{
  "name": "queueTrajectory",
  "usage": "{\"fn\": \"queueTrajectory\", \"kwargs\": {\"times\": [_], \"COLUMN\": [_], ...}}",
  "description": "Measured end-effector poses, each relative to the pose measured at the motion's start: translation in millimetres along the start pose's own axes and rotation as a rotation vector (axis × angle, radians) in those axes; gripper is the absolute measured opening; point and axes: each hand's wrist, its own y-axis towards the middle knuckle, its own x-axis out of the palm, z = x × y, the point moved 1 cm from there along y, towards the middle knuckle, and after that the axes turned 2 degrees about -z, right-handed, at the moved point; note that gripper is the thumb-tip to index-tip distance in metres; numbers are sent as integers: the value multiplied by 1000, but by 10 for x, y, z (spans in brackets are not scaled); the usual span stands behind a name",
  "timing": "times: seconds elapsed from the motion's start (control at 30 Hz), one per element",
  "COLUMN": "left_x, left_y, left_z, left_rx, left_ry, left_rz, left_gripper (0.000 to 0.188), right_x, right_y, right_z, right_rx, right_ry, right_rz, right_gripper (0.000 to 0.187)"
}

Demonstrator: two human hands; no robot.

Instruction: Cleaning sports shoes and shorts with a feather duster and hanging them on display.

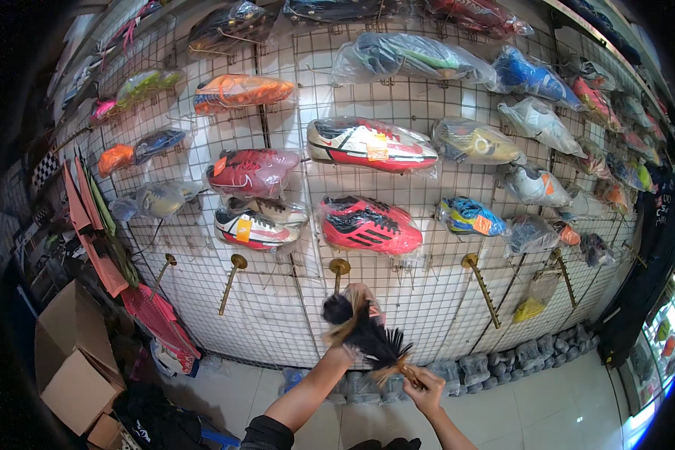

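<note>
Low in front of the wire rack, a feather duster [382, 341] with black and brown feathers is between my hands, blurred in places. My right hand [426, 391] is closed round its thin brown end, at the lower right. My left hand [343, 354] reaches up behind the feathers from the lower left; its fingers are mostly covered, so what they grip cannot be made out. Just above the feathers a brass-coloured display rod [339, 268] juts from the rack. A pink-and-black shoe [371, 225] in clear plastic hangs above that rod.
Several bagged sports shoes, such as a white-and-red one [371, 144], hang on the wire rack [420, 296]. Another brass rod [481, 292] sticks out at right. Grey wrapped bundles [495, 369] line the floor by the wall. An opened cardboard box [75, 356] stands at left.
</note>
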Motion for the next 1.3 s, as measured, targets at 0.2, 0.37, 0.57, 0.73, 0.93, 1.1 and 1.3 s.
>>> {"fn": "queueTrajectory", "kwargs": {"times": [0.2,0.37,0.57,0.73,0.93,1.1,1.3], "left_x": [387,707,524,633,716,789,676], "left_y": [-308,-491,-732,-694,-643,-628,-630], "left_z": [-758,-1176,-1133,-1355,-834,-696,-656], "left_rx": [-114,-232,-483,-483,-290,-270,-99], "left_ry": [446,827,1208,1164,1006,1422,1474], "left_rz": [224,117,-35,279,544,781,35], "left_gripper": [47,61,61,56,61,82,94], "right_x": [-152,-80,197,106,-175,-281,-370], "right_y": [92,-25,47,275,780,1009,1253], "right_z": [397,459,541,458,238,258,176], "right_rx": [586,859,547,700,671,737,702], "right_ry": [129,763,1553,1369,1018,938,846], "right_rz": [286,169,2,116,411,349,572], "right_gripper": [14,18,63,74,53,57,62]}}
